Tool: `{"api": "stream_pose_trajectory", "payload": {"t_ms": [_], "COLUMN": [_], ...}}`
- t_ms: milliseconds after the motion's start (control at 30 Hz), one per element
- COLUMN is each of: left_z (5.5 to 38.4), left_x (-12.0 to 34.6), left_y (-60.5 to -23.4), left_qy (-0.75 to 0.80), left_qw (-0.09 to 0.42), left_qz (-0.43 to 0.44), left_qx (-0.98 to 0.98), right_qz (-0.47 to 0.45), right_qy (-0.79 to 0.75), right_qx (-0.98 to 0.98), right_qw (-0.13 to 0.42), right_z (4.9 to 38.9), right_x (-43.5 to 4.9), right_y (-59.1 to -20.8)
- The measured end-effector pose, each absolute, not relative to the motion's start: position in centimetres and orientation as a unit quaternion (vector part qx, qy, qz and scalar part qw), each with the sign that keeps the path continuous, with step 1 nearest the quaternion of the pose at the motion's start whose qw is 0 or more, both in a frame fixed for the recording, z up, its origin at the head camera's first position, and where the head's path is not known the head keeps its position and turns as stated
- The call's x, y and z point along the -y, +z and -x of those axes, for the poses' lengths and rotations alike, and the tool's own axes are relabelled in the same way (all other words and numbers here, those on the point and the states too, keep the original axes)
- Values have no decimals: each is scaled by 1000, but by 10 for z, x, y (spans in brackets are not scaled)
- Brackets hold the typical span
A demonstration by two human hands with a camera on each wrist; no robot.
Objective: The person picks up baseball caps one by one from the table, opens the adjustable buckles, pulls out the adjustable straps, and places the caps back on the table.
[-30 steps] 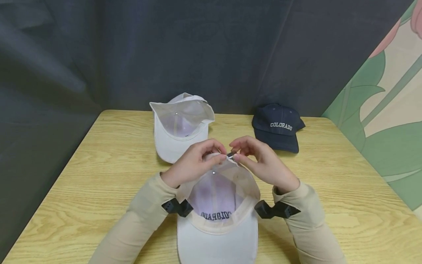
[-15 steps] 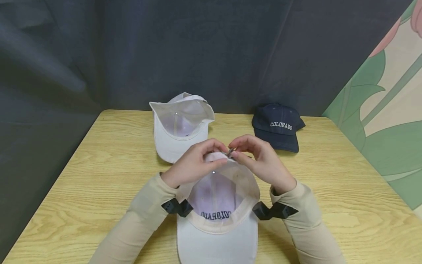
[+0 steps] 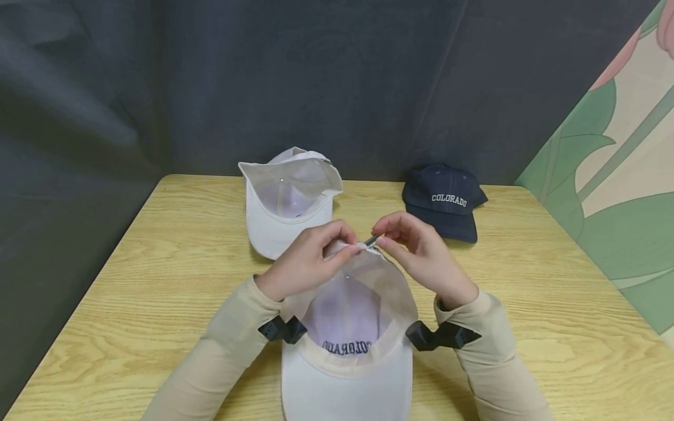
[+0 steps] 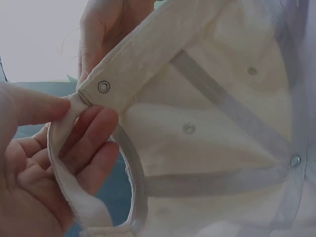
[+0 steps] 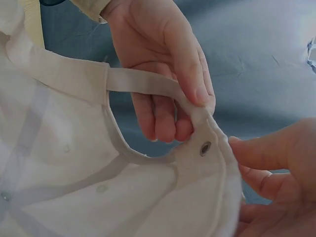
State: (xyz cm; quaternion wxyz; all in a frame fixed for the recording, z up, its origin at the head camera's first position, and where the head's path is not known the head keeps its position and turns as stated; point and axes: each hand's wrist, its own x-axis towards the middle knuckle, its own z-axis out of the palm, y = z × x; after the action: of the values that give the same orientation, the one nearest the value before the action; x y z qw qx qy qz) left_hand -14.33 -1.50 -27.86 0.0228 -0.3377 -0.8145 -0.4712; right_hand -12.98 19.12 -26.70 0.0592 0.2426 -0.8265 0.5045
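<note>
White fabric cap [image 3: 347, 316] is sitting near the middle of the near side of the bench [image 3: 547, 280], inside facing up, brim pointing nearest. Both hands are working at its back strap [image 5: 140, 81]. The left hand [image 3: 310, 257] is pinching the strap between thumb and fingers, and the right hand [image 3: 421, 257] is gripping the metal clasp [image 3: 372, 240] with its fingertips. What's changing vs half a second ago: the right hand is sitting a touch further right, the gap between the fingertips is widening, and the clasp is showing more clearly. To me that's meaning the strap work is centring on the clasp, and it's not looking finished yet.
</note>
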Motion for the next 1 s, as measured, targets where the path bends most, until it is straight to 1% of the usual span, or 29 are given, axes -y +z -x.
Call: {"api": "stream_pose_trajectory", "payload": {"t_ms": [333, 500, 633, 833, 1000], "left_z": [145, 144, 144, 143, 143], "left_x": [17, 18, 17, 17, 17], "left_y": [-280, -279, -280, -281, -281], "left_qy": [-490, -506, -513, -505, -502], "left_qw": [-15, -25, -27, -34, -38], "left_qz": [353, 346, 345, 360, 365], "left_qx": [797, 790, 786, 783, 783], "right_qz": [-230, -214, -228, -260, -269], "right_qy": [508, 510, 505, 481, 456], "right_qx": [828, 832, 832, 837, 847], "right_qw": [55, 31, 15, 32, 46], "right_z": [131, 131, 130, 131, 129], "right_x": [-194, -197, -197, -192, -192], "right_y": [-265, -265, -266, -268, -268]}}
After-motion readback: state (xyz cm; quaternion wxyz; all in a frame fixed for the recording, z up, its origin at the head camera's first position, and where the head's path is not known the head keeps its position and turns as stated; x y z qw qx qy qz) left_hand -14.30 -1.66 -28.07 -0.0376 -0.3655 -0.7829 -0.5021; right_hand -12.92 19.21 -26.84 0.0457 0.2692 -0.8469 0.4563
